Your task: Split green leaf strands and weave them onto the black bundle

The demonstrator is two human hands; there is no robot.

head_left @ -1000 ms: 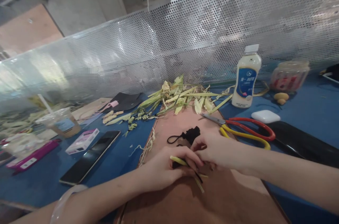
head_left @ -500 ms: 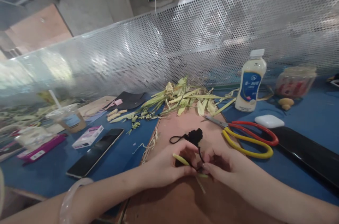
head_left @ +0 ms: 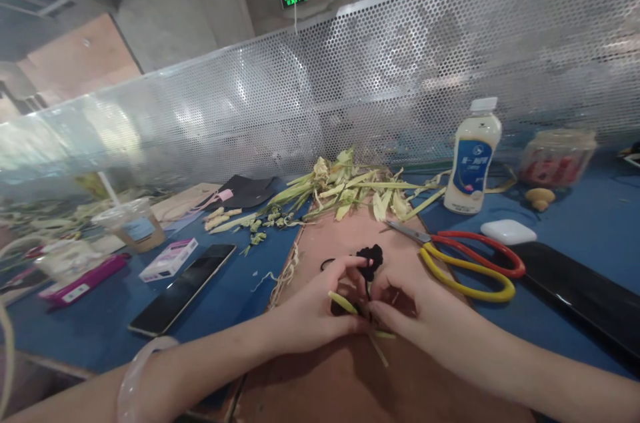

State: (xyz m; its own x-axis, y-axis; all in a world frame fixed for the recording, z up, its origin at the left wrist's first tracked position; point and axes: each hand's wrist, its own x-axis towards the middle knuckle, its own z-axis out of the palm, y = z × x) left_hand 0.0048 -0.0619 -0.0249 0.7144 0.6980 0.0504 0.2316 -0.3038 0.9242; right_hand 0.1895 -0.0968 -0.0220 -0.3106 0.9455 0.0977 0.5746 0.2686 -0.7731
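My left hand (head_left: 310,313) and my right hand (head_left: 417,316) meet over a brown board (head_left: 350,376). The left hand pinches a yellow-green leaf strip (head_left: 343,303). A thin black cord (head_left: 369,289) runs up between both hands to a black knotted tassel (head_left: 371,255) lying on the board. The right hand's fingers are curled and pinch at that cord beside the strip. Thin strip ends (head_left: 380,351) stick out below the hands.
Red and yellow scissors (head_left: 465,263) lie right of the hands. Behind are a heap of green leaf scraps (head_left: 345,189), a white bottle (head_left: 473,159), a jar (head_left: 557,156), a white case (head_left: 509,231) and a dark tablet (head_left: 575,289). Left: phone (head_left: 183,289), pink box (head_left: 169,259), plastic cup (head_left: 131,226). A perforated metal screen (head_left: 320,89) closes the back.
My right hand has drawn back from on top of the left hand to the cord beside it. The tassel's loop is now partly covered by my left fingers.
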